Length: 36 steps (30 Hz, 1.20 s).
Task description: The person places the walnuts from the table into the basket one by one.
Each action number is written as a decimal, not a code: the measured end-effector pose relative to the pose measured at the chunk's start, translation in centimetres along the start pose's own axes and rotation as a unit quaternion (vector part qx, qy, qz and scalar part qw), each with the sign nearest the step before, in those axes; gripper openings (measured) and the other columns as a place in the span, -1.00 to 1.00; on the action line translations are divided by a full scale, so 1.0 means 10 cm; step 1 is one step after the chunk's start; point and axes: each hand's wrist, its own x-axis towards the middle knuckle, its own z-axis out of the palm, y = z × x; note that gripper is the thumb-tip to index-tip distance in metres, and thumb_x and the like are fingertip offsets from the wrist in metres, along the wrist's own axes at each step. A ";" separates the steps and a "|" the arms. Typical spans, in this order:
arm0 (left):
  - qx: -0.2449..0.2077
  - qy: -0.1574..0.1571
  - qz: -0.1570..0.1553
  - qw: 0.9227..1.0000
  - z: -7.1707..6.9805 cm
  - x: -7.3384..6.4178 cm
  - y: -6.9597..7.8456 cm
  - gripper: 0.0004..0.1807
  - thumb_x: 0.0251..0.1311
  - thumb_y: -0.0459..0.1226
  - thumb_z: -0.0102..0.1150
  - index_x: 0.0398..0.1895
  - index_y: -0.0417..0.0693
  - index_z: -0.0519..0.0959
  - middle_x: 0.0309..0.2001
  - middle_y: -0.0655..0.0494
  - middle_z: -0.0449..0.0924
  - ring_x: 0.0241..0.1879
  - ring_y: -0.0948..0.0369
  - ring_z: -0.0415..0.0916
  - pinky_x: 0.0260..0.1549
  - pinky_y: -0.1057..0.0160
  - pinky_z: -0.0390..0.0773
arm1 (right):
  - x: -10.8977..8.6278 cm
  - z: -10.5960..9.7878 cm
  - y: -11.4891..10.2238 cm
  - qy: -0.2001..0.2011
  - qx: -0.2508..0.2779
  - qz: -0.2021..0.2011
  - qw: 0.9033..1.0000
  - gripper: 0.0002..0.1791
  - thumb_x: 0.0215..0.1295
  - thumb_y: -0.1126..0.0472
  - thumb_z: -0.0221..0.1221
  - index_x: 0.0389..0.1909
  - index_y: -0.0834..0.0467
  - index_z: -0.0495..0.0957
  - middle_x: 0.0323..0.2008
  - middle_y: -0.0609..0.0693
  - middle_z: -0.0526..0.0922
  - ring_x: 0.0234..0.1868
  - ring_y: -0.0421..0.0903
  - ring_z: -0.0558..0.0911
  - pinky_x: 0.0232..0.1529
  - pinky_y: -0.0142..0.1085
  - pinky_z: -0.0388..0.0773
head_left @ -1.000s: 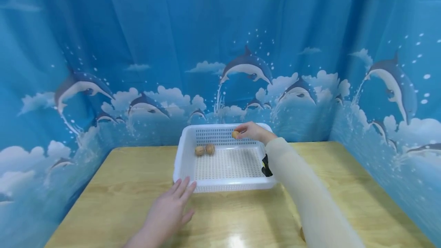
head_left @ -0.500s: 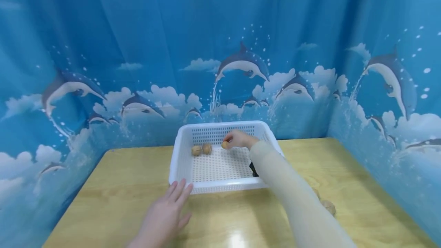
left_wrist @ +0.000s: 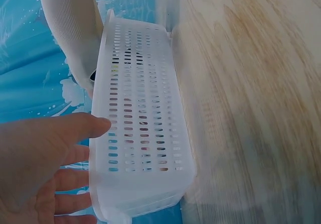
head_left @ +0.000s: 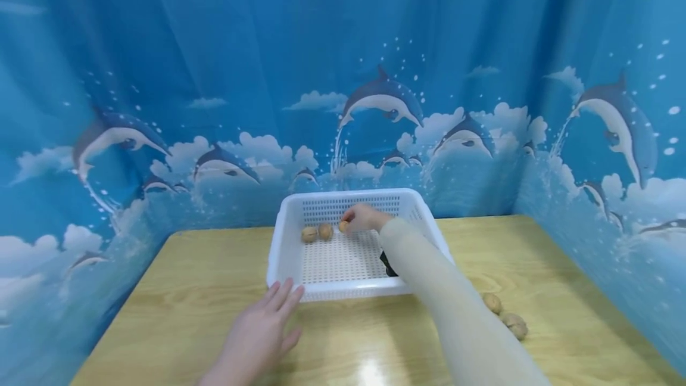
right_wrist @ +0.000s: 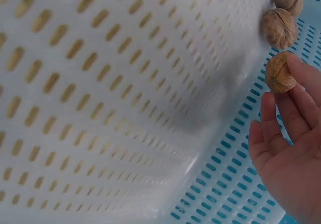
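My right hand (head_left: 364,219) reaches into a white perforated plastic basket (head_left: 348,289) and pinches a walnut (right_wrist: 280,73) between thumb and fingers. Two other walnuts (right_wrist: 281,29) sit side by side in the basket, along its far wall and just left of the held one in the head view. At the basket's near left corner, my left hand (head_left: 264,327) touches the rim with fairly straight fingers. Its thumb (left_wrist: 95,125) lies against the outside of the basket in the left wrist view, where the other fingertips are partly hidden behind the rim.
More walnuts (head_left: 513,325) lie on the wooden table (head_left: 214,279) to the right of the basket, beside my right sleeve (head_left: 445,290). A black item (head_left: 388,264) shows at the basket's right side, partly covered by the sleeve. Blue dolphin-print curtains (head_left: 321,46) surround the table.
My right hand has lowered the walnut into the basket and moved left, closer to the two walnuts there. Walnuts on the table's right have come into view. My left hand stays at the rim.
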 end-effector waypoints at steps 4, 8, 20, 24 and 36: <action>-0.010 -0.013 -0.006 1.000 0.02 0.02 0.02 -0.26 -0.20 -0.05 0.44 0.14 -0.13 0.49 0.14 -0.16 0.46 0.05 -0.09 0.48 -0.15 -0.02 0.60 | 0.01 -0.01 0.03 0.028 0.063 0.007 0.998 -0.60 0.21 0.19 0.23 0.08 0.14 0.52 0.01 0.00 0.56 0.08 -0.03 0.49 0.11 -0.14 0.47; -0.006 -0.013 -0.006 1.000 0.03 0.03 0.05 -0.26 -0.21 -0.05 0.44 0.14 -0.12 0.50 0.14 -0.15 0.46 0.05 -0.08 0.48 -0.16 -0.02 0.61 | -0.11 -0.14 0.00 0.037 0.114 0.001 0.993 -0.57 0.27 0.14 0.17 0.16 0.11 0.47 0.09 0.00 0.53 0.15 -0.02 0.44 0.17 -0.11 0.41; -0.019 -0.033 -0.023 0.999 -0.01 0.01 0.13 -0.28 -0.17 -0.07 0.44 0.15 -0.12 0.49 0.17 -0.14 0.44 0.08 -0.08 0.45 -0.09 -0.02 0.57 | -0.78 -0.76 0.18 0.059 0.167 -0.002 0.984 -0.37 0.26 -0.07 0.15 0.30 0.07 0.31 0.25 0.00 0.38 0.26 0.03 0.33 0.26 0.05 0.26; -0.018 -0.040 -0.032 0.999 -0.03 0.04 0.09 -0.28 -0.16 -0.09 0.44 0.16 -0.12 0.48 0.17 -0.14 0.43 0.09 -0.09 0.44 -0.10 -0.02 0.57 | -0.90 -0.93 0.21 0.066 0.207 -0.008 0.976 -0.40 0.33 0.03 0.10 0.34 0.12 0.25 0.29 0.03 0.33 0.31 0.05 0.27 0.30 0.06 0.19; -0.011 -0.039 -0.030 0.999 -0.01 0.03 0.02 -0.28 -0.15 -0.08 0.44 0.15 -0.13 0.48 0.15 -0.17 0.45 0.07 -0.10 0.46 -0.12 -0.03 0.59 | -1.53 -1.04 0.28 0.076 0.200 -0.023 0.977 -0.37 0.30 -0.06 0.11 0.33 0.07 0.25 0.30 0.01 0.33 0.33 0.07 0.23 0.27 0.19 0.14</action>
